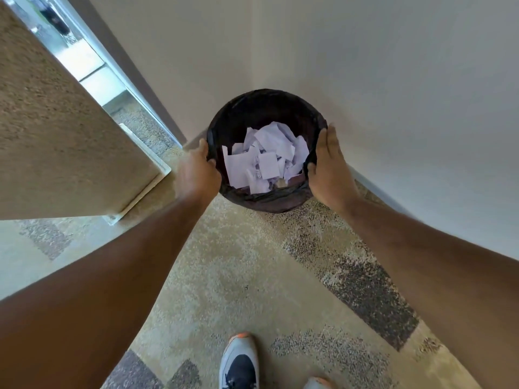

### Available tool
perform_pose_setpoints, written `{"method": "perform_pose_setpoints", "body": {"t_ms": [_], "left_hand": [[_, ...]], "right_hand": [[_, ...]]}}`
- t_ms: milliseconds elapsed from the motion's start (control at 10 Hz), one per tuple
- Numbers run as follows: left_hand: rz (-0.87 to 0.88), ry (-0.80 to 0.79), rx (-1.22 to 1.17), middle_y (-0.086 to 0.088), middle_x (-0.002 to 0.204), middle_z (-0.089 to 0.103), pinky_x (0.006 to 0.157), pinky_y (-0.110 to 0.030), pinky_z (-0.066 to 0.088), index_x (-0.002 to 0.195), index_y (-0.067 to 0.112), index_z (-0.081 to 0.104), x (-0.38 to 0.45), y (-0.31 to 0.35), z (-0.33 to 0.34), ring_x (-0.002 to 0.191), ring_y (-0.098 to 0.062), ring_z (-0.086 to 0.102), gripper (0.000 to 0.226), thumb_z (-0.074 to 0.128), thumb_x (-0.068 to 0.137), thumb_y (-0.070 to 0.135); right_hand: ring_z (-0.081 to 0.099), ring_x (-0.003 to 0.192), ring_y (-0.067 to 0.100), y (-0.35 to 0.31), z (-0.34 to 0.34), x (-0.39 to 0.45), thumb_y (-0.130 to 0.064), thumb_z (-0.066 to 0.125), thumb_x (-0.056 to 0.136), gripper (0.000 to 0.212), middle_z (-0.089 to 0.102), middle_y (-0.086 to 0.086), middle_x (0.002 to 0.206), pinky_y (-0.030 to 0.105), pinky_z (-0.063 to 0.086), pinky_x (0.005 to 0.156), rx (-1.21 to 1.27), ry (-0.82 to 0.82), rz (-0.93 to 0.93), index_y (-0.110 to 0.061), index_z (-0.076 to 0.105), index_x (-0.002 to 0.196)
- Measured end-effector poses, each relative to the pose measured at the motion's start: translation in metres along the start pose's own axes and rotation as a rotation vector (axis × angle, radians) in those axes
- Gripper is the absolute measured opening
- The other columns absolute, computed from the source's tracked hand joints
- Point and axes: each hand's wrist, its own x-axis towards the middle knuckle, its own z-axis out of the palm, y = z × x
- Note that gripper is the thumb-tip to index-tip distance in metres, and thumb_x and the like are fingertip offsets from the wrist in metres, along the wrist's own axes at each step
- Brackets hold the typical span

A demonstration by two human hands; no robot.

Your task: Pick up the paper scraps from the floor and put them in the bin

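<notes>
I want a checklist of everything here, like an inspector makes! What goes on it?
Surface: patterned carpet, no scraps seen on it.
Job's things: black-lined bin in the wall corner; white paper scraps inside it.
Clutter: nothing seen.
Hands: left hand and right hand grip opposite sides of the bin's rim.
Cables: nothing seen.
Surroundings: white walls; a door at left; a shoe below.

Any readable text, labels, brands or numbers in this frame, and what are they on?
None can be read.
Paper scraps in the bin: no print shows on them.
Shoe: no legible brand.
Left hand and right hand hold the bin's rim.
</notes>
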Motion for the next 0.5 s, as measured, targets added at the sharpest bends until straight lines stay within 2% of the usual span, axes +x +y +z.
{"method": "perform_pose_setpoints", "body": {"t_ms": [100,200,300,400,500], "left_hand": [[-0.020,-0.104,0.097,-0.007,0.114,0.068,0.075,-0.045,0.061,0.143,0.024,0.048,-0.001,0.014,-0.011,0.089,-0.031,0.067,0.063,0.045,0.083,0.003],[0.010,-0.112,0.121,-0.008,0.106,0.063,0.074,-0.037,0.049,0.125,0.012,0.059,-0.012,0.043,-0.031,0.095,-0.032,0.061,0.040,0.047,0.088,0.003],[0.104,-0.069,0.188,-0.013,0.141,0.047,0.099,-0.043,0.043,0.137,0.007,0.045,-0.030,0.072,-0.050,0.134,-0.037,0.043,0.042,0.050,0.096,0.008],[0.256,0.008,0.266,-0.010,0.167,0.002,0.122,-0.051,0.002,0.158,0.011,0.013,-0.052,0.111,-0.083,0.153,-0.028,-0.010,0.063,0.043,0.103,0.018],[0.433,0.189,0.308,-0.009,0.166,-0.010,0.119,-0.047,-0.009,0.159,0.012,0.006,-0.078,0.159,-0.126,0.151,-0.025,-0.019,0.062,0.036,0.106,0.026]], "right_hand": [[-0.009,0.156,0.026,-0.001,-0.014,-0.003,-0.035,0.037,0.107,0.075,-0.015,0.012,0.168,0.046,0.009,0.125,-0.083,-0.094,0.026,-0.005,-0.008,0.159],[-0.009,0.156,0.024,-0.014,-0.044,-0.012,-0.042,0.028,0.108,0.072,-0.012,0.009,0.169,0.049,0.006,0.126,-0.160,-0.122,-0.021,-0.009,-0.008,0.160],[-0.005,0.156,0.024,-0.037,-0.081,-0.027,-0.045,0.020,0.106,0.070,-0.006,0.010,0.169,0.052,0.010,0.125,-0.235,-0.088,-0.094,-0.008,-0.003,0.160],[-0.003,0.157,0.022,-0.073,-0.140,-0.036,-0.053,0.010,0.103,0.073,-0.002,0.008,0.170,0.053,0.008,0.126,-0.244,0.021,-0.132,-0.009,-0.002,0.160],[0.000,0.157,0.023,-0.106,-0.200,-0.049,-0.056,0.005,0.103,0.074,0.002,0.008,0.170,0.055,0.009,0.125,-0.272,0.181,-0.227,-0.011,0.001,0.161]]}}
